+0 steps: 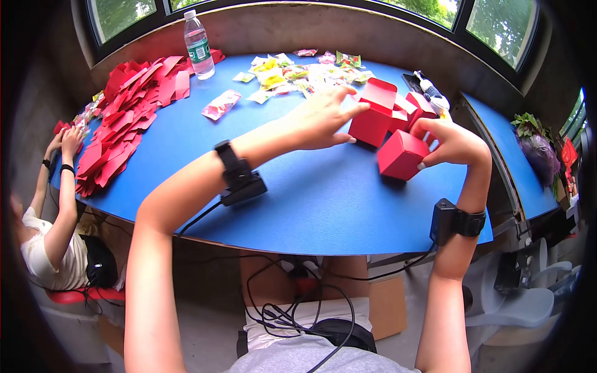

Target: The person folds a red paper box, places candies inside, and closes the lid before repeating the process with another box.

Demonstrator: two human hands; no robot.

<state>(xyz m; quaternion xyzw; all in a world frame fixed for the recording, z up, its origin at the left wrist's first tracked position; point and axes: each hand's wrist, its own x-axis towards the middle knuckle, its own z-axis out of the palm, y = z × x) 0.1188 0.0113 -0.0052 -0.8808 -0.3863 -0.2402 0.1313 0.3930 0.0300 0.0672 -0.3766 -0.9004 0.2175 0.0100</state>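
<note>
Toward the right of the blue table [298, 205], my right hand [451, 142] has its fingers around a closed red box [402, 155]. My left hand [329, 118] reaches over the table with fingers spread, its fingertips beside a taller red box [373, 113] whose top flap stands up. Whether those fingertips touch the box I cannot tell. Behind the closed box are other small red boxes [420, 105]. Wrapped candies [273, 76] lie scattered beyond my left hand. A pink-and-white packet [221, 104] rests apart from them.
Folded red card pieces [124, 112] are heaped at the left, with a water bottle [198, 46] behind them. A co-worker [56, 236] sits at the far left, both hands at the table edge. A black-and-white object [430, 90] lies at the back right. Cables [286, 311] hang below.
</note>
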